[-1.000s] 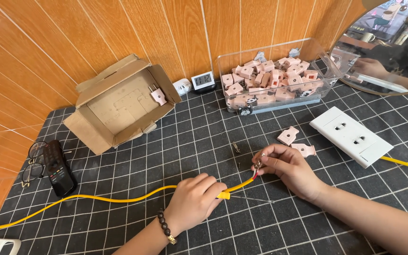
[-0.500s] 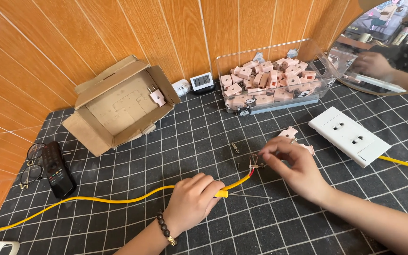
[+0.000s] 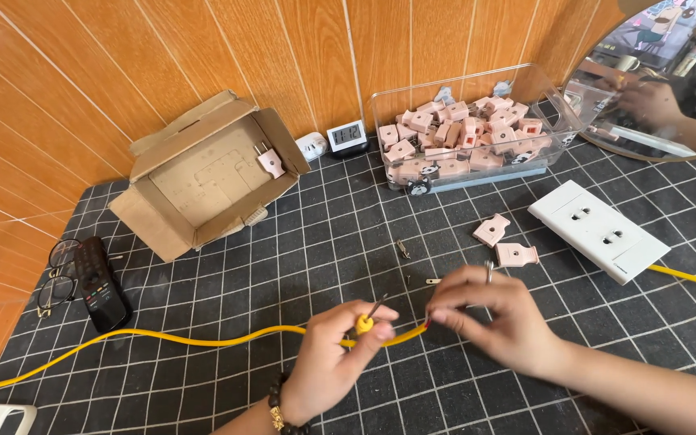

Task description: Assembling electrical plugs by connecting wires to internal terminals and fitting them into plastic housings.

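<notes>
Fingers (image 3: 368,318) of the left hand (image 3: 328,362) are closed around the yellow cable (image 3: 163,338), pinching it close to its stripped end, where a short bare wire (image 3: 377,307) sticks up. The right hand (image 3: 497,318) has its fingers (image 3: 445,310) pinched shut on the other stripped strand at the cable tip, just beside the left thumb. A second ago the right hand was farther right and up, over the plug halves (image 3: 505,242); now it has drawn in toward the left hand, and the cable end has lifted off the desk (image 3: 324,234) and split into two strands, so the work on the wire ends looks under way. The cable runs left across the desk.

A clear plastic bin (image 3: 557,113) at the back holds a heap of pink plugs (image 3: 457,137). An open cardboard box (image 3: 203,173) lies on its side with one pink plug (image 3: 270,161) inside. Small metal prongs (image 3: 403,250) lie loose near the hands. A white socket strip (image 3: 602,229) sits to the right, a remote (image 3: 100,282) and glasses (image 3: 54,282) to the left.
</notes>
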